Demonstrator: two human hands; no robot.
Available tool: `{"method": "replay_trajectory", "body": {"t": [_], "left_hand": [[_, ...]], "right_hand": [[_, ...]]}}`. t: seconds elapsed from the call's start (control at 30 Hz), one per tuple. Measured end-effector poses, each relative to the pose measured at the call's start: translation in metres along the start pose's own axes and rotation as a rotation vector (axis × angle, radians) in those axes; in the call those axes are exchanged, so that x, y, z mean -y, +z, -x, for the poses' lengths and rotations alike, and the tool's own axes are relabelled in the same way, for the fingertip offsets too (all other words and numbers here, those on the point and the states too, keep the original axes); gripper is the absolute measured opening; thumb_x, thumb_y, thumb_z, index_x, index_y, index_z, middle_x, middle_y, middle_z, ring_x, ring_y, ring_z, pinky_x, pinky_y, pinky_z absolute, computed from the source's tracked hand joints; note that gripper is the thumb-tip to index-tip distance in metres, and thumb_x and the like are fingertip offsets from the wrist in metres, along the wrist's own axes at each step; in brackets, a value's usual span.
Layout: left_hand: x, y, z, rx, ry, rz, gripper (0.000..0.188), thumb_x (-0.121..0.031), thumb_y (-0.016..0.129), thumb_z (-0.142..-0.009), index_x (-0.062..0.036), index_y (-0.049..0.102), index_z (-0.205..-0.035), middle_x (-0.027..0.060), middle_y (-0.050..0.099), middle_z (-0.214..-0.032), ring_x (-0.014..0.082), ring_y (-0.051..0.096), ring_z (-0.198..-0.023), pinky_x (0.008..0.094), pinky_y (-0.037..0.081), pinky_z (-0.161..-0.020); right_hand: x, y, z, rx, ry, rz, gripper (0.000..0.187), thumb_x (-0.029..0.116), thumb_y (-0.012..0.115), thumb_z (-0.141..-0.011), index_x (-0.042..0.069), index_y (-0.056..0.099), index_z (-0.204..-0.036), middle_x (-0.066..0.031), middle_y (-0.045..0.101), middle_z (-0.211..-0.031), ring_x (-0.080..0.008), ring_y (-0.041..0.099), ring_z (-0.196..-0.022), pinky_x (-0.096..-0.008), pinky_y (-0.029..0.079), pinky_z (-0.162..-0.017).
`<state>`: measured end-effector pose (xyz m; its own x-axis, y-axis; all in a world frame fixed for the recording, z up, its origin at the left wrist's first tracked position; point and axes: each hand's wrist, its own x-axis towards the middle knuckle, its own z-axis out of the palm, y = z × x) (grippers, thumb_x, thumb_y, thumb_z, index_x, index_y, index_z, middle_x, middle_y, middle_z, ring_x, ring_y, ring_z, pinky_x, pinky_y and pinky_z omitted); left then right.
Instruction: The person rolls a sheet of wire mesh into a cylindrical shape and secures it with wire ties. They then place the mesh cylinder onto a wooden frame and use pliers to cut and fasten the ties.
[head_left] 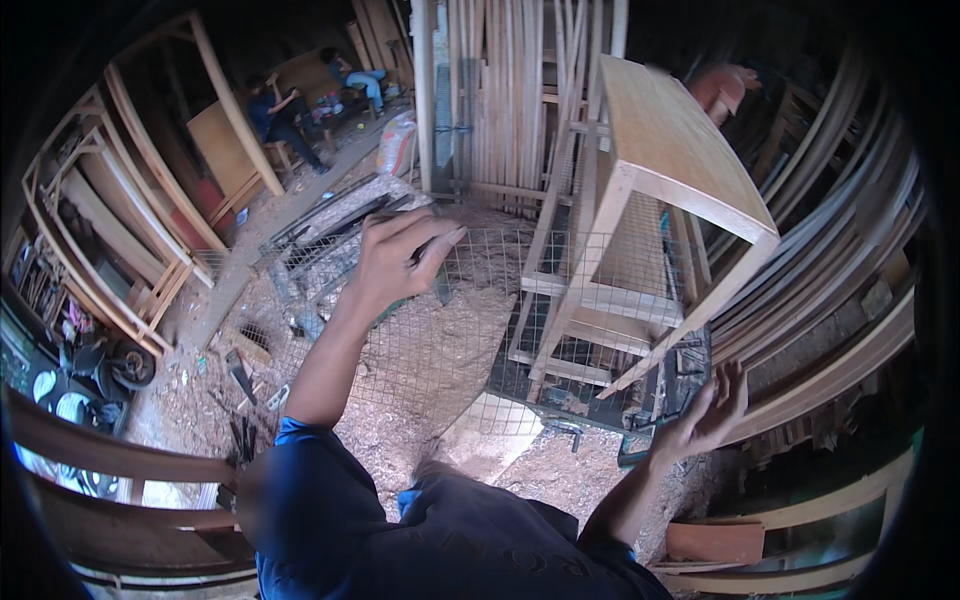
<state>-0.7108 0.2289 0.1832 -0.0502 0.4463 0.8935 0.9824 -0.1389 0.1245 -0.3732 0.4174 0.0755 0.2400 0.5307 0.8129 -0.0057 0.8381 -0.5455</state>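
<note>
A thin wire mesh panel spans the space in front of me, and the floor shows through its grid. My left hand is closed at the panel's upper edge, thumb and fingers pinching the wire. Close to the panel's lower right corner is my right hand, palm turned up and fingers apart. I see nothing held in it. Behind the mesh, to the right, a wooden table-like frame with a flat top and long legs stands tilted among other wooden pieces.
Sawdust covers the floor, with a pale board lying by my feet. Hand tools lie at left. Long timber strips line the right side, and upright planks the back. Two people sit at the far left.
</note>
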Motion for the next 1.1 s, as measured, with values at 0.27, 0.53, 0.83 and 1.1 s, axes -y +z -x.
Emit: {"method": "replay_trajectory", "body": {"t": [0.27, 0.53, 0.83, 1.1], "left_hand": [[0.032, -0.079, 0.163, -0.074, -0.57, -0.009, 0.007, -0.007, 0.074, -0.087, 0.0, 0.074, -0.088, 0.0082, 0.067, -0.071, 0.0128, 0.06, -0.059, 0.0273, 0.045, -0.054], [0.081, -0.121, 0.306, -0.44, -1.086, -0.244, 0.022, -0.018, 0.071, -0.094, 0.0035, 0.072, -0.089, 0.0033, 0.063, -0.066, 0.0077, 0.055, -0.061, 0.026, 0.045, -0.057], [0.122, -0.228, 0.401, -0.506, -1.342, -0.547, 0.022, -0.019, 0.067, -0.096, 0.0016, 0.073, -0.092, 0.0088, 0.062, -0.061, 0.0065, 0.052, -0.056, 0.0265, 0.043, -0.052], [0.148, -0.306, 0.404, -0.189, -1.404, -0.775, 0.012, -0.018, 0.066, -0.091, -0.0086, 0.074, -0.091, 0.0144, 0.073, -0.084, 0.0281, 0.069, -0.061, 0.0395, 0.054, -0.058]], "right_hand": [[-0.111, -0.084, 0.213, 0.575, 0.87, 0.048, 0.026, 0.019, 0.056, -0.099, -0.003, 0.065, -0.109, -0.0079, 0.064, -0.093, -0.0165, 0.057, -0.08, -0.0317, 0.047, -0.073], [-0.076, -0.028, 0.359, 2.188, 0.662, 0.283, 0.052, 0.031, 0.07, -0.092, 0.003, 0.057, -0.135, -0.0181, 0.072, -0.11, -0.0291, 0.072, -0.095, -0.0366, 0.057, -0.084], [-0.038, 0.15, 0.44, 2.058, 0.666, 0.167, 0.043, 0.028, 0.07, -0.091, 0.007, 0.062, -0.129, -0.012, 0.075, -0.094, -0.0195, 0.072, -0.088, -0.0354, 0.056, -0.077], [-0.003, 0.363, 0.497, 1.956, 0.901, -0.191, 0.04, 0.023, 0.064, -0.098, 0.002, 0.059, -0.131, -0.0117, 0.07, -0.105, -0.0156, 0.068, -0.09, -0.0288, 0.054, -0.077]]}}
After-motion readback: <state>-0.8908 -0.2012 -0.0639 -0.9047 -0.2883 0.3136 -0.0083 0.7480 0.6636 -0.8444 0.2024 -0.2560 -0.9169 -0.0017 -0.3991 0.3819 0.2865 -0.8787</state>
